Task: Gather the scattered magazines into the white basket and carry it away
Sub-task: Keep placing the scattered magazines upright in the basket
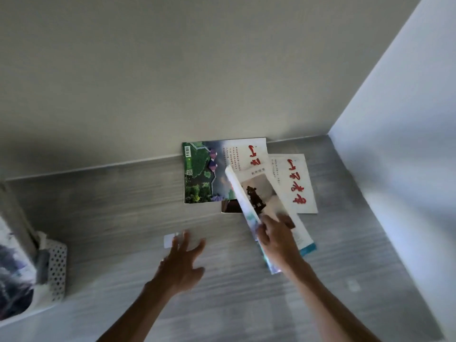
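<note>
right hand (276, 236) grips a tilted magazine (259, 206) | left hand (182, 262) open, holds nothing | risk: thin pages could slip out and flop down before the white basket (58, 267)

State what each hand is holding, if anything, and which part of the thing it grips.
The right hand grips a magazine at its near lower edge, lifting it tilted off the pile. The left hand holds nothing; its fingers are spread above the table.
</note>
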{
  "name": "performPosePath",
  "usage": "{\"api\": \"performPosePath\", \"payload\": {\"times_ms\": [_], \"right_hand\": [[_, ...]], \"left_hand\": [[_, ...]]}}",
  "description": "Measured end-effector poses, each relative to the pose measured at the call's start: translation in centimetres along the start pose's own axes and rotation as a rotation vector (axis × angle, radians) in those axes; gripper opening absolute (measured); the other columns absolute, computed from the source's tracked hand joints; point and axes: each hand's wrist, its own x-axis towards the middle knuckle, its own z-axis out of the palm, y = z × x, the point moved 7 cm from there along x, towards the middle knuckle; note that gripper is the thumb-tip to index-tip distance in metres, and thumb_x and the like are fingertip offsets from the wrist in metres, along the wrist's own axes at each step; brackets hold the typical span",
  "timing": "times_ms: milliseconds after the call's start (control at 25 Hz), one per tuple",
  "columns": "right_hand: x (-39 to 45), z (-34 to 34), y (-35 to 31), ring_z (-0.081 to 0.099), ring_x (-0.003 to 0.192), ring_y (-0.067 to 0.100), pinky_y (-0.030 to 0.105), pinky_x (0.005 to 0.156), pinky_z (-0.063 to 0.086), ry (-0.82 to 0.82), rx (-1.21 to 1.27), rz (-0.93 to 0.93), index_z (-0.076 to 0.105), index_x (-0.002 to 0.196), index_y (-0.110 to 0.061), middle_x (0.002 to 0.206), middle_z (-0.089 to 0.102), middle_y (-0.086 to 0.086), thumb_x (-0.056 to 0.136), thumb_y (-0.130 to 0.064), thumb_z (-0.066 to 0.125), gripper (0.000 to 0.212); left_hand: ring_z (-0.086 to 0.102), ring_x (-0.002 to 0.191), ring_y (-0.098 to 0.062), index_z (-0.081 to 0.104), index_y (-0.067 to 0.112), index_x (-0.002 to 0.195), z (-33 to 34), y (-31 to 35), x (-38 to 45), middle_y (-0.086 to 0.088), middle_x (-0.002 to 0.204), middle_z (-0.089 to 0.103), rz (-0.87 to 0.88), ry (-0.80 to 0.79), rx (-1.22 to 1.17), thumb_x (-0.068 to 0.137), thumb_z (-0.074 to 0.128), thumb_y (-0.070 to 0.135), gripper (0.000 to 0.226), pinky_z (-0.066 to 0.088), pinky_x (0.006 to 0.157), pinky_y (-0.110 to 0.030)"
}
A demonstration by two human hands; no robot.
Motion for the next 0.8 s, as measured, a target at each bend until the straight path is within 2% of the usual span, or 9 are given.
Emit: {"api": "performPosePath", "payload": {"times_ms": [40,120,200,280,360,440,560,680,800], "right_hand": [[-1.8,1.9,-2.0,0.042,0.046,-0.002,0.016,0.051,0.030,-0.100,0.180,-0.008,0.051,0.074,-0.026,0.054,0.047,-0.011,0.095,-0.022,0.052,0.022],[-5.1,4.1,-5.7,0.045,0.050,0.004,0.018,0.051,0.033,-0.258,0.620,0.018,0.054,0.070,-0.023,0.054,0.051,-0.009,0.090,-0.019,0.051,0.021],[-7.1,4.6,-8.3,0.049,0.057,0.007,0.018,0.054,0.036,-0.317,0.908,0.026,0.059,0.072,-0.016,0.060,0.055,-0.009,0.085,-0.020,0.052,0.016],[-8.5,4.5,-9.6,0.053,0.062,0.007,0.016,0.058,0.041,-0.327,1.049,0.035,0.063,0.076,-0.012,0.065,0.059,-0.008,0.082,-0.026,0.056,0.017],[-9.3,4.2,-9.9,0.055,0.068,0.013,0.021,0.063,0.044,-0.307,1.081,0.074,0.064,0.083,-0.009,0.069,0.060,-0.002,0.082,-0.029,0.059,0.021],[-9.7,4.5,-10.2,0.060,0.073,0.018,0.021,0.067,0.046,-0.325,0.942,0.106,0.068,0.089,-0.013,0.075,0.067,0.000,0.087,-0.015,0.057,0.012],[-9.8,5.7,-13.3,0.066,0.078,0.010,0.020,0.069,0.047,-0.460,0.755,0.083,0.072,0.099,-0.033,0.086,0.074,0.000,0.088,0.007,0.055,0.045],[-9.2,5.5,-16.9,0.061,0.062,0.005,0.013,0.056,0.044,-0.326,0.682,-0.017,0.072,0.085,-0.030,0.070,0.070,-0.005,0.091,-0.002,0.058,0.031],[-9.8,8.1,-19.3,0.071,0.073,0.007,0.013,0.060,0.051,-0.222,0.567,-0.008,0.069,0.095,-0.021,0.083,0.077,-0.005,0.089,-0.007,0.064,0.016]], "left_hand": [[0.015,0.148,-0.022,0.037,0.036,0.144,-1.1,-0.4,-0.3,0.000,0.163,0.007,-0.021,0.068,-0.234,0.091,0.055,0.037,0.056,0.033,0.110,-0.040],[0.050,0.120,-0.020,0.066,0.027,0.112,-3.1,-2.5,-2.4,-0.007,0.138,0.055,-0.117,0.214,-0.887,0.090,0.058,0.029,0.023,0.042,0.088,-0.031],[0.060,0.105,-0.024,0.070,0.022,0.097,-3.0,-5.8,-5.3,-0.007,0.117,0.067,-0.264,0.213,-1.329,0.089,0.057,0.044,0.027,0.044,0.083,-0.035],[0.068,0.097,-0.031,0.073,0.012,0.104,-1.8,-7.6,-8.2,-0.014,0.115,0.071,-0.215,0.041,-1.657,0.089,0.056,0.052,0.046,0.057,0.076,-0.039],[0.070,0.095,-0.038,0.067,0.007,0.115,-1.7,-8.6,-11.0,-0.021,0.117,0.069,-0.110,-0.018,-1.832,0.088,0.064,0.041,0.043,0.061,0.070,-0.039],[0.068,0.096,-0.043,0.063,0.003,0.116,-1.9,-9.8,-12.3,-0.024,0.117,0.068,-0.090,0.110,-1.793,0.086,0.067,0.016,0.033,0.061,0.069,-0.045],[0.063,0.109,-0.042,0.065,0.012,0.107,-4.5,-13.2,-14.9,-0.014,0.111,0.072,-0.044,0.404,-1.569,0.085,0.056,-0.007,0.030,0.060,0.075,-0.041],[0.066,0.108,-0.028,0.068,0.018,0.107,-8.6,-15.7,-18.4,-0.005,0.113,0.073,0.352,0.483,-1.521,0.086,0.054,0.000,0.031,0.060,0.080,-0.035],[0.069,0.106,-0.016,0.068,0.027,0.111,-9.5,-19.2,-21.1,0.006,0.112,0.073,0.229,0.650,-1.128,0.086,0.055,0.010,0.033,0.059,0.085,-0.034]]}}
